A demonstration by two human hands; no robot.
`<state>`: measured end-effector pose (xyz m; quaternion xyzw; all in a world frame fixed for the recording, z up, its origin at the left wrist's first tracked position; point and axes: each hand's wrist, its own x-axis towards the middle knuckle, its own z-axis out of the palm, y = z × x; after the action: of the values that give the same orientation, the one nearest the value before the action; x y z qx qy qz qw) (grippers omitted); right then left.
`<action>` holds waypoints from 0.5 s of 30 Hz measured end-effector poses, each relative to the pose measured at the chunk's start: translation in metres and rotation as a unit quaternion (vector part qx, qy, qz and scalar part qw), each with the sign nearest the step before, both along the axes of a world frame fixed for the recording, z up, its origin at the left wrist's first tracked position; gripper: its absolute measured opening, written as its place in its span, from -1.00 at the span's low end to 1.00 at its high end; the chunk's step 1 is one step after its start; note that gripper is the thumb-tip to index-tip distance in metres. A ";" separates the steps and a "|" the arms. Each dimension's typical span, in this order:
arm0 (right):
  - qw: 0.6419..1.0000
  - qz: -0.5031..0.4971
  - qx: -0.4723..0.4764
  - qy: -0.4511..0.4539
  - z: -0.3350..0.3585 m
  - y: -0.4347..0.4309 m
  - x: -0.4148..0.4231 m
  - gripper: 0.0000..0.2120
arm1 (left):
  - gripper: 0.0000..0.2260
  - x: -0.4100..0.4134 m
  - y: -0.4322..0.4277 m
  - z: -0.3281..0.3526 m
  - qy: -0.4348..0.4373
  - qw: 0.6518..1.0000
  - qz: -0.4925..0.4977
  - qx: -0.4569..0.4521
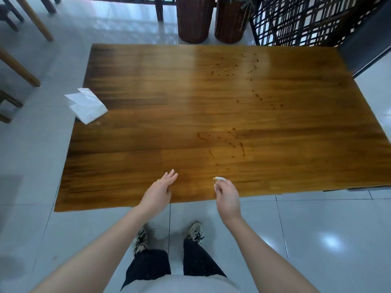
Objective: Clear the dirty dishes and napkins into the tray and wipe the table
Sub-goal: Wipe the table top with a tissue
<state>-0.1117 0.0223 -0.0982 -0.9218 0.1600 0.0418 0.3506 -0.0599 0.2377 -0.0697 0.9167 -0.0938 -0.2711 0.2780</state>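
Note:
A brown wooden table (148, 123) fills the middle of the head view. Dark sauce stains (232, 68) speckle its far right part, and more stains (228, 142) streak the near middle. My right hand (227, 195) pinches a small crumpled white napkin (218, 181) over the table's near edge, just short of the near stains. My left hand (159, 191) hovers with straight fingers over the near edge, holding nothing. A white packet of tissues (85, 105) lies on the table's left edge, partly overhanging it. No dishes or tray are in view.
Two dark wicker baskets (193, 20) stand on the tiled floor beyond the far edge. A black lattice screen (306, 20) rises at the back right. Wooden chair legs (19, 68) stand to the left. My feet are on the floor below the table's near edge.

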 end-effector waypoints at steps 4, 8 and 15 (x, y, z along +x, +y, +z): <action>0.996 0.090 0.014 -0.017 -0.002 0.009 0.004 -0.77 | -0.43 -0.002 -0.018 0.000 -0.007 1.000 0.005 0.006; 0.999 0.053 0.000 -0.010 0.001 -0.033 0.015 -0.80 | -0.44 0.001 -0.027 0.000 -0.012 1.000 -0.007 0.017; 0.995 -0.100 -0.018 -0.016 0.002 -0.076 0.041 -0.80 | -0.43 0.015 -0.034 -0.006 -0.023 0.995 -0.045 0.083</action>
<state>-0.0705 -0.0540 -0.0957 -0.9081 0.2462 -0.0108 0.3385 -0.0448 0.2037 -0.0752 0.9377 -0.1184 -0.2686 0.1861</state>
